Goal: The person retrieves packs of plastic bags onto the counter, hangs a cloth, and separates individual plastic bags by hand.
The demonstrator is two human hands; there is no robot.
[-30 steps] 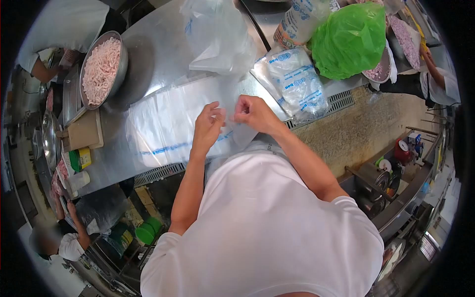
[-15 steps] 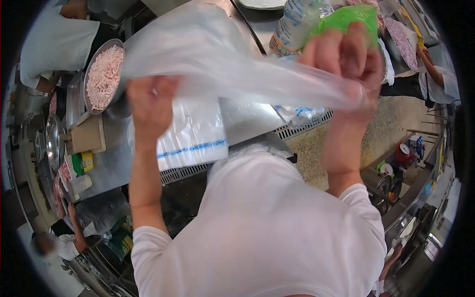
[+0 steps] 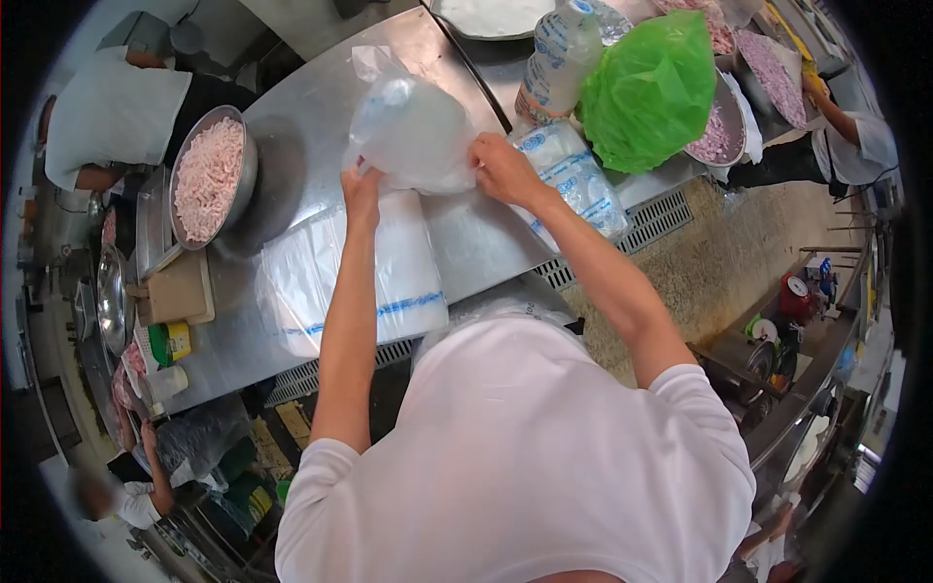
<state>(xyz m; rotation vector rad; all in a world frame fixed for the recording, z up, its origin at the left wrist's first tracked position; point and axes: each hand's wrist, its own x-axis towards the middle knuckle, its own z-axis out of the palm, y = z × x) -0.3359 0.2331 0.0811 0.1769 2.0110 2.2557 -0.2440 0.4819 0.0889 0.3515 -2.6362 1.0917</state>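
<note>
A clear plastic bag point(image 3: 420, 131) puffs out over the steel table, held by its near edge between my two hands. My left hand point(image 3: 362, 194) pinches its left side, above a flat stack of clear bags point(image 3: 398, 262) with a blue printed stripe. Its right side is in the closed fingers of my right hand point(image 3: 503, 169). Just right of that hand lie folded packs of blue-printed bags point(image 3: 578, 185). Behind them are an upright blue-printed plastic roll point(image 3: 564, 58) and a bulging green bag point(image 3: 649, 92).
At the left stands a metal bowl of pale pink strips point(image 3: 210, 177), near a tan board point(image 3: 180, 291). A co-worker in white point(image 3: 117, 117) is beyond it. Another person point(image 3: 860, 146) is at the right, near bowls of pink chopped food point(image 3: 719, 131). A slotted grate point(image 3: 661, 219) edges the steel table point(image 3: 301, 136).
The clear bag was spread across the view between my raised hands. It has come down and puffed out over the table, and my hands are closer together.
</note>
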